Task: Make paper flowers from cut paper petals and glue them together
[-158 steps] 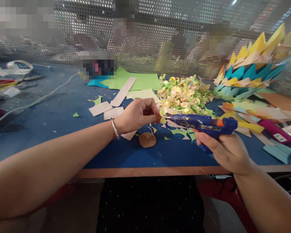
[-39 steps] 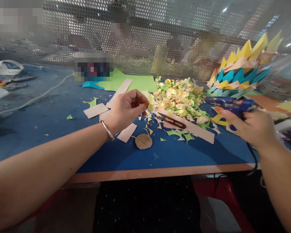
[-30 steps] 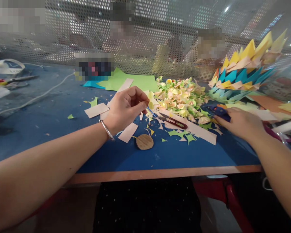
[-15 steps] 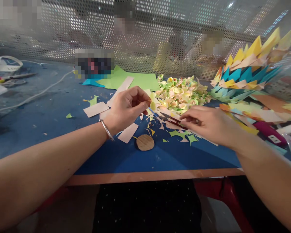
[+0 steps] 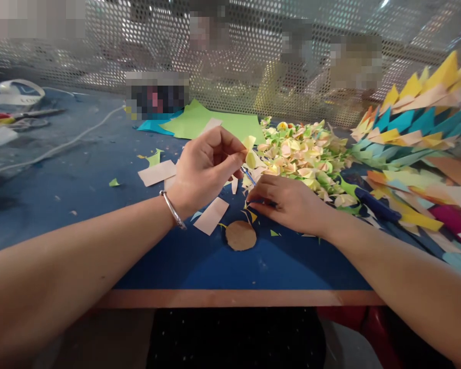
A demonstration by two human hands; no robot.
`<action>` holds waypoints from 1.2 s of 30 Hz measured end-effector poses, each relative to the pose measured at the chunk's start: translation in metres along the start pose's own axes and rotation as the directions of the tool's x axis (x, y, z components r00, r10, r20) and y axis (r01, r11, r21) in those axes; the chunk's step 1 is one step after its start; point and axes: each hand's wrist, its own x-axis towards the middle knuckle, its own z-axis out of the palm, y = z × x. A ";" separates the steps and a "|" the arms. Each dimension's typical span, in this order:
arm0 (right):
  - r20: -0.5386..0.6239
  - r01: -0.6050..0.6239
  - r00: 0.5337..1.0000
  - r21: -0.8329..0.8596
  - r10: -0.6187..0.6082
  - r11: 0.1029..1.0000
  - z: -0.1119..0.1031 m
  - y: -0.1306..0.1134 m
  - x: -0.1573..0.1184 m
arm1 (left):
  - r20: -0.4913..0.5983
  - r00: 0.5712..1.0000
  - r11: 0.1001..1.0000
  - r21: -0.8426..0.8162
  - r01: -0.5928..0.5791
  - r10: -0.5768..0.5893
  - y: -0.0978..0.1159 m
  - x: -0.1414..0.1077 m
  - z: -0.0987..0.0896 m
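Pinching a yellow paper petal (image 5: 250,159) in the left hand (image 5: 211,171), curling the right hand (image 5: 292,202) close beside it with unclear grip, reaching past a brown disc (image 5: 241,236).

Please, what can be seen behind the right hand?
Behind the right hand, a paper pile can be seen, mostly yellow, cream and green. What the hand itself covers cannot be seen.

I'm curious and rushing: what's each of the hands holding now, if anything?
Left hand: closed on a small yellow paper piece.
Right hand: fingers curled; cannot tell whether it holds anything.
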 end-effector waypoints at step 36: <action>-0.051 -0.179 0.962 0.620 0.267 0.764 -0.014 0.003 -0.016 | 0.271 0.952 0.988 0.103 0.119 -0.143 -0.018 0.005 0.002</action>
